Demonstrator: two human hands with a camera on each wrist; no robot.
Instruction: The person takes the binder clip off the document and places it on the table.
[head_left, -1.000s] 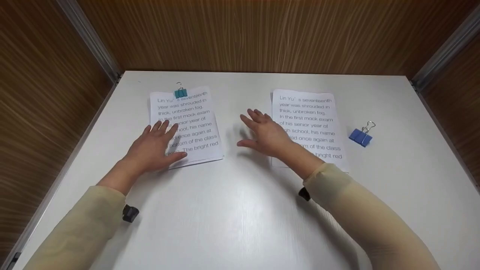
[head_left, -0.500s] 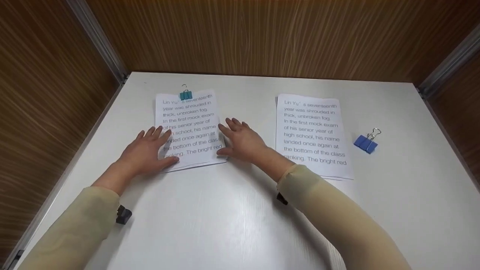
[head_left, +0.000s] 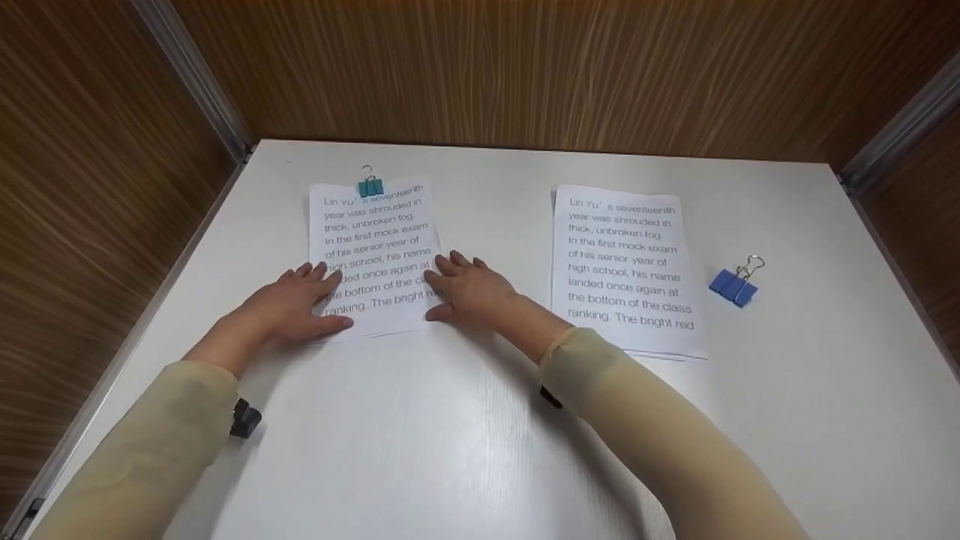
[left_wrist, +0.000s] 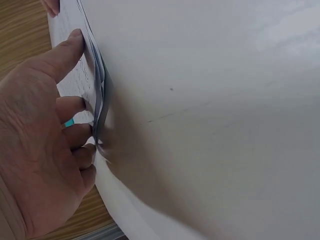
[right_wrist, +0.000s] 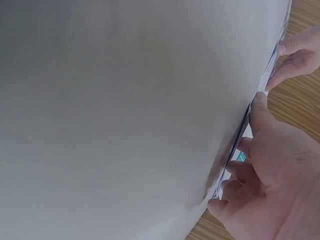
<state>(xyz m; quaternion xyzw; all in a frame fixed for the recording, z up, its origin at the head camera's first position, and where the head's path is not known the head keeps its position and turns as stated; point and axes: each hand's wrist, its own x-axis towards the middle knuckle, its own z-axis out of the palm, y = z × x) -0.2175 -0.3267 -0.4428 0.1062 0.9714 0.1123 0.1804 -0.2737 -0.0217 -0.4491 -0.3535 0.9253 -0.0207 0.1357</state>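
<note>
A stack of printed paper (head_left: 379,240) lies on the left of the white table, a teal binder clip (head_left: 370,187) on its top edge. My left hand (head_left: 289,307) is at the stack's left edge, thumb over the lower corner. In the left wrist view, that thumb (left_wrist: 67,52) lies over the print and the other fingertips meet the paper's side. My right hand (head_left: 476,292) touches the right edge, fingers spread and relaxed. In the right wrist view, its fingertips (right_wrist: 240,167) line up along the sheets' edge.
A second stack of printed sheets (head_left: 619,262), without a clip on it, lies to the right. Beyond it sits a blue binder clip (head_left: 734,287) with one wire handle raised. Wood-grain panels (head_left: 525,75) wall in the back and sides of the white table (head_left: 420,450).
My right hand has moved left, from over the right stack's edge to the left stack's right edge. My left hand has settled lower against the left edge. The view has shifted slightly.
</note>
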